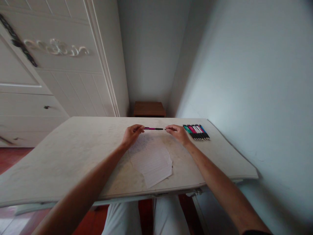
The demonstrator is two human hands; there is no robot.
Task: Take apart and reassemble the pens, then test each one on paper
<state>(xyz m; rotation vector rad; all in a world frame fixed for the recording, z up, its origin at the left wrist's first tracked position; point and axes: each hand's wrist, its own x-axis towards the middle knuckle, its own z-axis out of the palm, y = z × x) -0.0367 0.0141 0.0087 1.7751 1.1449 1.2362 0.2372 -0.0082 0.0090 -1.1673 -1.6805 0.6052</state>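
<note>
Between my hands a purple pen point(153, 128) with a black grip lies level, just above the far part of the table. My left hand point(133, 133) is closed on its purple end. At the tip end, the fingers of my right hand point(176, 131) pinch together by the point; whether they hold the tip itself or a small part is too small to make out. Below the pen lies a torn sheet of lined paper point(154, 160), with scribbles near its upper left.
A row of several coloured pens point(197, 132) lies right of my right hand, near the wall point(244, 81). The white table point(73, 156) has a worn top. A white cabinet point(80, 58) stands at left, and a brown wooden stool or box point(149, 108) behind the table.
</note>
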